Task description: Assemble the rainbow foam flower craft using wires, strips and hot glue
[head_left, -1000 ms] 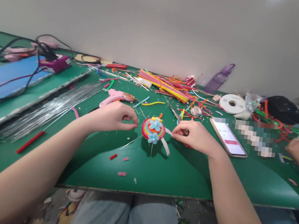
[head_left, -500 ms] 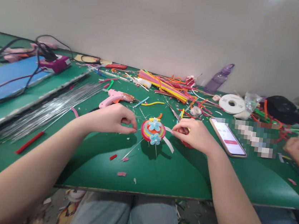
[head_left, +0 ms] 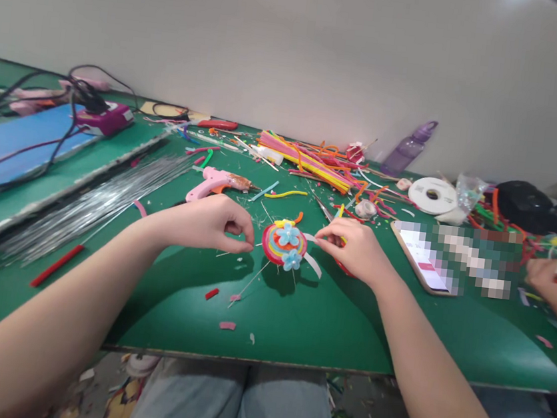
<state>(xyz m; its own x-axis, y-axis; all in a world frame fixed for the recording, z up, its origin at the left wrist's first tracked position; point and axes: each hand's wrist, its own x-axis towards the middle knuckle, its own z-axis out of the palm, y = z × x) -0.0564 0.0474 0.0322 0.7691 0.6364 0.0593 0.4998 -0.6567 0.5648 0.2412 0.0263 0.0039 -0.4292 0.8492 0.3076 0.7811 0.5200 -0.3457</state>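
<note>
A round coiled ornament of red, orange and yellow pipe cleaner carries two pale blue flowers and stands just above the green table. Thin wires stick out below it. My left hand is pinched at the ornament's left edge, apparently on a thin wire. On the ornament's right side, my right hand is pinched on a white ribbon strip that curls down from it.
A pink glue gun lies behind my left hand, a bundle of silver wires to the left. Coloured pipe cleaners, scissors, a ribbon spool, a purple bottle and a phone lie behind and right. Another person's hand works far right.
The ornament has tilted and shifted slightly left, its wires swinging down-left. My right hand has moved a little left and up with the ribbon. The other person's hand moved slightly.
</note>
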